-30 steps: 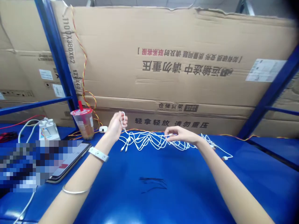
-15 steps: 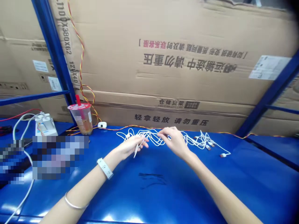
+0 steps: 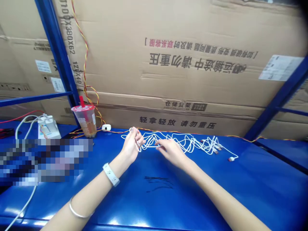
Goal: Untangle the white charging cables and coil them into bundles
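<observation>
A tangle of thin white USB cables [image 3: 173, 143] lies across the blue workbench [image 3: 183, 189]. My left hand [image 3: 132, 145] stands upright at the tangle's left end, its fingers closed on a loop of white cable that rises above them. My right hand [image 3: 168, 151] sits a little to the right, with thumb and fingertips pinching a strand at the tangle's near edge. Small connectors [image 3: 214, 147] gather at the right end, and a single red-tipped plug [image 3: 231, 158] lies apart from them.
A plastic tea cup with a red straw [image 3: 85, 120] and a small white device with cables [image 3: 48, 129] stand at back left. A pixelated patch [image 3: 45, 162] hides the bench's left part. Large cardboard boxes [image 3: 178, 73] and blue shelf uprights [image 3: 56, 54] rise behind; a twisted red-yellow wire [image 3: 84, 61] runs along them.
My left hand has moved right and turned upright, gathering a cable loop. My right hand has moved left, toward the left hand. The view has shifted slightly.
</observation>
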Demonstrator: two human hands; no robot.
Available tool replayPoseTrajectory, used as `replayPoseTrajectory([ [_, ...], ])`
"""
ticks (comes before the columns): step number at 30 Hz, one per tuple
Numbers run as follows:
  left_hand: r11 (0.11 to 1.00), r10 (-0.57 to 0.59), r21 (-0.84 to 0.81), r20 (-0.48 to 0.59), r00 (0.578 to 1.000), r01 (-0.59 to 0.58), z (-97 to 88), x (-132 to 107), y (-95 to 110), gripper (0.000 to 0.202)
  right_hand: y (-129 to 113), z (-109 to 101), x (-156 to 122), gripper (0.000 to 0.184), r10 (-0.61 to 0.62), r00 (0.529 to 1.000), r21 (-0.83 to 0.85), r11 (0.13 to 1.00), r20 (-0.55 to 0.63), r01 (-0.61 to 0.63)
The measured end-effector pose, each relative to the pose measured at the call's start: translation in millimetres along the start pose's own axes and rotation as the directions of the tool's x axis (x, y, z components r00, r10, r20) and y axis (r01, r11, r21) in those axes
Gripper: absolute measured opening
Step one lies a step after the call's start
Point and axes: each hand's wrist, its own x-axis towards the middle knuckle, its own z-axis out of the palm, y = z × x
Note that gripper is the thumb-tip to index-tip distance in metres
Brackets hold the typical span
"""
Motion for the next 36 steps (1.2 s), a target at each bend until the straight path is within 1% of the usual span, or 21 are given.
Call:
replayPoseTrajectory([
  [1,1.0,0.015,-0.021,0.003,1.0,-0.015,-0.2,2,6,0.032,10,-4,1,0.02,0.049,0.999,0.001,0.999,0.001,-0.049],
  [2,0.999,0.029,-0.033,0.007,1.0,-0.029,-1.0,4,13,0.032,20,-10,1,0.02,0.086,0.996,0.036,0.996,0.035,-0.087],
  [4,0.997,0.069,-0.031,0.014,0.998,-0.068,-3.8,9,24,0.035,38,-22,0,0.021,0.168,0.984,0.17,0.97,0.063,-0.176],
  [6,0.994,0.112,-0.003,0.021,0.993,-0.112,-7.2,12,32,0.04,50,-35,-1,0.026,0.172,0.967,0.358,0.905,0.19,-0.231],
  [7,0.992,0.128,0.019,0.019,0.992,-0.128,-8.8,14,33,0.041,55,-42,-3,0.029,0.16,0.955,0.426,0.867,0.25,-0.257],
  [8,0.989,0.141,0.045,0.011,0.99,-0.141,-10.2,15,34,0.04,58,-47,-4,0.032,0.145,0.942,0.468,0.838,0.303,-0.28],
  [10,0.982,0.14,0.129,-0.007,0.99,-0.138,-12.2,16,31,0.034,61,-56,-6,0.035,0.138,0.923,0.476,0.824,0.358,-0.308],
  [12,0.957,0.107,0.271,-0.009,0.994,-0.1,-13.1,14,22,0.029,58,-58,-6,0.036,0.173,0.929,0.444,0.84,0.326,-0.312],
  [15,0.869,0.018,0.494,0.028,0.999,-0.029,-11.7,9,3,0.028,46,-52,-3,0.036,0.23,0.958,0.444,0.85,0.171,-0.284],
  [17,0.828,-0.027,0.56,0.068,0.997,-0.015,-8.5,3,-10,0.03,32,-43,-1,0.033,0.23,0.969,0.463,0.851,0.092,-0.246],
  [18,0.824,-0.042,0.566,0.088,0.995,-0.015,-6.3,0,-16,0.031,25,-39,0,0.032,0.226,0.972,0.466,0.854,0.068,-0.231],
  [21,0.846,-0.024,0.531,0.113,0.993,-0.04,1.3,-8,-25,0.033,3,-23,2,0.029,0.228,0.973,0.458,0.863,0.03,-0.216],
  [23,0.853,0.008,0.517,0.134,0.991,-0.077,5.4,-13,-27,0.035,-8,-13,2,0.026,0.193,0.981,0.436,0.883,0.005,-0.176],
  [25,0.833,0.027,0.541,0.17,0.985,-0.116,7.4,-16,-28,0.031,-15,-5,2,0.023,0.149,0.988,0.391,0.912,-0.033,-0.124],
  [27,0.803,0.051,0.578,0.177,0.983,-0.146,7.2,-16,-30,0.024,-16,0,2,0.022,0.107,0.992,0.333,0.939,-0.061,-0.08],
  [29,0.798,0.095,0.583,0.128,0.987,-0.152,5.5,-14,-31,0.021,-12,1,1,0.02,0.082,0.995,0.264,0.963,-0.061,-0.063],
  [31,0.848,0.115,0.516,0.05,0.992,-0.124,3.5,-10,-29,0.023,-3,-2,1,0.019,0.083,0.996,0.193,0.978,-0.027,-0.076],
  [33,0.93,0.096,0.361,-0.036,0.995,-0.077,1.2,-5,-23,0.023,12,-9,0,0.02,0.094,0.995,0.164,0.981,0.044,-0.1],
  [34,0.964,0.077,0.26,-0.07,0.995,-0.056,-0.3,-2,-18,0.023,21,-14,0,0.021,0.095,0.992,0.178,0.978,0.083,-0.108],
  [36,0.997,0.037,0.079,-0.114,0.993,-0.028,-4.6,5,-6,0.023,40,-23,-2,0.027,0.107,0.986,0.217,0.967,0.125,-0.133],
])
